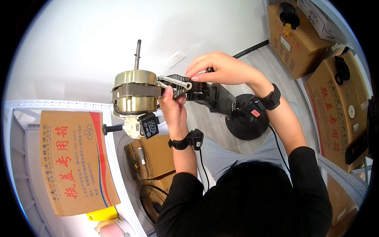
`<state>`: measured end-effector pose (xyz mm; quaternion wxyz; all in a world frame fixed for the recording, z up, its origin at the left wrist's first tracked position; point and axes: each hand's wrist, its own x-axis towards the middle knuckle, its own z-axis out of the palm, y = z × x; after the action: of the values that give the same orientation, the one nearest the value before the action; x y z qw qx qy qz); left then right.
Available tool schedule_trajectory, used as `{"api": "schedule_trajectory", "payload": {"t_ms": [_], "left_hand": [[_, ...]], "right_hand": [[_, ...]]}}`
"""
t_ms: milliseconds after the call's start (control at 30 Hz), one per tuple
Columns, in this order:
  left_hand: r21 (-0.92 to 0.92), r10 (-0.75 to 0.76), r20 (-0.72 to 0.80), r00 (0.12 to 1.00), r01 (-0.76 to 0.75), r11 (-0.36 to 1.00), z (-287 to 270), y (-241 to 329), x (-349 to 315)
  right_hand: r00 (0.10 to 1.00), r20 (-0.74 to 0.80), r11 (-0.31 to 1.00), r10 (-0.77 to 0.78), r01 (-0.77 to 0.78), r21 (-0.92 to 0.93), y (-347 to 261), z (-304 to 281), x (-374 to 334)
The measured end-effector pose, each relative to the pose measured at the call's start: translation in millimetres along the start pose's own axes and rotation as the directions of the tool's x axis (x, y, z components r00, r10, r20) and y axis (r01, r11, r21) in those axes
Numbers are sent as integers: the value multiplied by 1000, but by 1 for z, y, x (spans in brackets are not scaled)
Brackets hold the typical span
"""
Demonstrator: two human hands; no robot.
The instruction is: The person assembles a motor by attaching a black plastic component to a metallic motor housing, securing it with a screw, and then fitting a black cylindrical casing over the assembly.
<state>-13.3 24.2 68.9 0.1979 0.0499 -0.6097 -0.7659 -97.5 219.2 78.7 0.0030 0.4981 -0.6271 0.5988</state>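
An uncovered fan motor [136,91], brass-coloured with a dark middle band, sits at the left end of a black fan neck [215,96]. Its thin metal shaft [137,55] points up. Below the motor are a white gearbox [132,127] and a black capacitor [149,125]. A pale metal link [177,82] runs from the motor to the neck. My left hand [174,108] grips the neck from below, thumb up beside the link. My right hand [225,70] curls over the neck's top, fingertips at the link's end; some of its fingers are hidden.
The round black fan base [247,128] stands on the floor. At left, a shelf holds a large carton [75,162] and a yellow object [102,214]. Wire fan grilles [132,164] lean beside it. More cartons [294,43] stand at right, with black parts on top.
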Motion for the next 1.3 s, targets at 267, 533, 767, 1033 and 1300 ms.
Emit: {"api": "schedule_trajectory", "payload": {"t_ms": [267,533,767,1033,1300], "left_hand": [[-126,-9,78,997,18,992,-4,0,-1],[-81,100,98,990,-92,992,-14,-11,8],[-89,85,154,984,-72,993,-20,-12,5],[-89,-19,134,991,31,996,-17,-7,6],[11,139,120,983,-141,990,-23,-7,9]], "right_hand": [[999,20,999,33,-33,-6,-7,-2,0],[998,-59,995,7,-13,-96,-11,7,-6],[999,-35,993,-25,21,-119,-16,4,-6],[998,-26,980,-51,45,-195,-15,5,-4],[993,-47,982,-106,97,-161,-10,9,-9]]}}
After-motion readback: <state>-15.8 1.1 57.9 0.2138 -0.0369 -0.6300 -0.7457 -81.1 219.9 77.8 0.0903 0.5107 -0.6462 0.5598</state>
